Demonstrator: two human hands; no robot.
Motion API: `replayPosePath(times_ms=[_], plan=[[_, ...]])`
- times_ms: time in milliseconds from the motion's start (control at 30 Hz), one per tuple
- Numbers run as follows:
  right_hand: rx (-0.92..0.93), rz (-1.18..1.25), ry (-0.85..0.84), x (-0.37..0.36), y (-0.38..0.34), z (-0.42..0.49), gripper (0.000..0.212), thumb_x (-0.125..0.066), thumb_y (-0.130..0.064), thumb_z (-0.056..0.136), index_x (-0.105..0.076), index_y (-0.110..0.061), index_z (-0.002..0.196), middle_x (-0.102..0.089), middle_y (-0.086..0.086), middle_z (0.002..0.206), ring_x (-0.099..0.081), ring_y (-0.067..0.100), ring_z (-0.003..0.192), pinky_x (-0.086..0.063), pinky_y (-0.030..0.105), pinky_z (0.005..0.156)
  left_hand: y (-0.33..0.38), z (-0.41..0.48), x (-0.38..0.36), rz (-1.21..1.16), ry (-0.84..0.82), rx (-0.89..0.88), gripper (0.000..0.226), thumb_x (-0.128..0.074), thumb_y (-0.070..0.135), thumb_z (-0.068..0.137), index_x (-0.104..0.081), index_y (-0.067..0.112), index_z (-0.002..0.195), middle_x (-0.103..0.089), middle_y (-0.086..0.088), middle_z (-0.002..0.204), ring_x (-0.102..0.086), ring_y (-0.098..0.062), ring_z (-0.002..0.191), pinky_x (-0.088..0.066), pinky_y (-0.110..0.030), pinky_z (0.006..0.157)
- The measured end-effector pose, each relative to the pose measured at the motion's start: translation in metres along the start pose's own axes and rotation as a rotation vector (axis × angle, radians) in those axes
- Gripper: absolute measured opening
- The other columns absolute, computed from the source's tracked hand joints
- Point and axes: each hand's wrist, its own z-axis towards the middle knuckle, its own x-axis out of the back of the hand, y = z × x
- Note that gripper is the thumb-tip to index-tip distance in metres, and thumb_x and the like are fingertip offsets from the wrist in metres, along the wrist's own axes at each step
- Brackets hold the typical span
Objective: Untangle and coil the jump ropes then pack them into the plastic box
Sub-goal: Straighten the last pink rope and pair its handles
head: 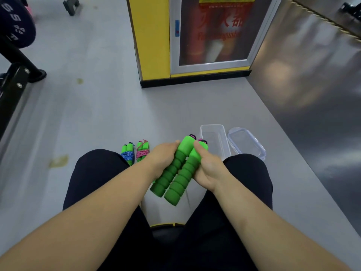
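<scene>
On the grey floor (97, 114), just past the person's left knee, lies a bundle of green foam handles wrapped in blue cord (128, 154). Just beside it on the right lies a like bundle wrapped in pink cord (143, 152). Both look tightly bound, so two ropes seem coiled and ready for packing.

Next comes the left hand (163, 156). Its fingers curl round the left one of a pair of ribbed green foam handles (178, 173), with the thumb along the top. The pair is held side by side and touching, above the lap and between the knees, tilted so the capped ends point away from the person. Short bits of pink cord (193, 136) show at those far ends; the rest of the cord is hidden. The right hand (209, 167) clasps the right handle, thumb pressed on its upper part.

This looks like the third rope, with its handles lined up and no cord wound on yet. The next move probably calls for one hand to take both handles while the other finds the loose cord and winds it snugly round them, as on the two bundles.

Further right, on the floor by the right knee, stands the clear rectangular plastic box (214, 132), open, with no rope showing in it. Its clear clip lid (247, 143) lies just beside it.
</scene>
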Motion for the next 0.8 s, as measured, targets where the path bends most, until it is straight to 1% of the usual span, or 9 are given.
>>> replayPosePath(times_ms=[100,267,367,433,500,567,667,733,800], plan=[[0.045,0.015,-0.032,0.001,0.004,-0.003,0.03,-0.05,-0.023,0.095,-0.058,-0.002,0.114,-0.067,0.016,0.101,-0.067,0.025,0.086,-0.057,0.038,0.066,0.001,0.004,-0.001,0.341,0.097,-0.14,0.039,-0.031,0.035,0.101,-0.057,0.01,0.114,-0.055,-0.005,0.105,-0.049,-0.019,0.089,-0.038,-0.023,0.071],[0.081,0.077,0.044,0.0,0.009,-0.006,0.025,-0.06,-0.013,0.088,-0.06,0.0,0.109,-0.067,0.019,0.09,-0.07,0.026,0.068,-0.057,0.039,0.056,-0.006,-0.002,-0.01,0.241,0.055,-0.101,0.038,-0.046,0.055,0.09,-0.052,0.018,0.092,-0.061,-0.004,0.097,-0.057,-0.021,0.09,-0.048,-0.034,0.082],[0.126,0.055,0.093,-0.005,0.008,-0.007,0.028,-0.062,-0.015,0.088,-0.058,0.001,0.11,-0.065,0.019,0.092,-0.069,0.028,0.071,-0.057,0.038,0.055,-0.002,-0.01,0.001,0.044,-0.215,0.056,0.051,-0.075,0.05,0.071,-0.059,0.012,0.101,-0.067,-0.007,0.09,-0.065,-0.025,0.082,-0.054,-0.047,0.087],[0.188,-0.005,0.115,-0.011,0.004,-0.008,0.02,-0.063,-0.017,0.087,-0.059,-0.004,0.103,-0.064,0.014,0.087,-0.066,0.027,0.075,-0.056,0.036,0.057,0.004,-0.014,0.009,0.027,-0.502,0.156,0.034,-0.075,0.027,0.076,-0.063,0.006,0.1,-0.069,-0.012,0.088,-0.066,-0.028,0.081,-0.052,-0.049,0.09],[0.231,-0.116,0.08,-0.017,-0.007,-0.011,0.022,-0.058,-0.028,0.091,-0.06,-0.009,0.1,-0.065,0.011,0.086,-0.066,0.024,0.076,-0.055,0.034,0.059,0.015,-0.013,0.018,0.061,-0.581,0.153,0.015,-0.067,0.014,0.082,-0.065,0.005,0.094,-0.071,-0.011,0.082,-0.068,-0.024,0.073,-0.056,-0.042,0.078],[0.27,-0.263,0.052,-0.019,-0.03,-0.014,0.037,-0.043,-0.042,0.095,-0.061,-0.011,0.103,-0.068,0.008,0.091,-0.066,0.019,0.077,-0.055,0.032,0.065,0.041,-0.013,0.034,0.069,-0.578,0.136,0.021,-0.071,0.013,0.075,-0.064,0.005,0.093,-0.072,-0.01,0.078,-0.069,-0.021,0.065,-0.058,-0.034,0.063],[0.519,-0.65,0.179,-0.011,-0.075,-0.019,0.014,-0.051,-0.027,0.094,-0.053,-0.016,0.103,-0.062,0.009,0.111,-0.059,0.019,0.087,-0.049,0.029,0.073,0.09,-0.02,0.065,0.068,-0.616,0.071,0.044,-0.081,0.019,0.056,-0.062,0.002,0.091,-0.071,-0.013,0.075,-0.069,-0.021,0.06,-0.057,-0.031,0.055],[0.722,-0.945,0.094,-0.013,-0.103,-0.022,0.051,-0.068,-0.015,0.083,-0.039,-0.021,0.124,-0.047,0.001,0.132,-0.049,0.016,0.113,-0.042,0.026,0.089,0.123,-0.03,0.079,0.093,-0.647,0.012,0.072,-0.094,0.026,0.032,-0.062,0.0,0.091,-0.071,-0.016,0.076,-0.069,-0.024,0.06,-0.056,-0.032,0.052],[0.792,-1.069,-0.177,-0.033,-0.121,-0.026,0.073,-0.071,-0.012,0.079,-0.03,-0.026,0.137,-0.04,-0.007,0.14,-0.04,0.006,0.127,-0.036,0.02,0.099,0.149,-0.039,0.081,0.152,-0.685,-0.032,0.084,-0.095,0.032,0.026,-0.06,-0.001,0.094,-0.071,-0.017,0.076,-0.069,-0.024,0.061,-0.056,-0.032,0.053]])
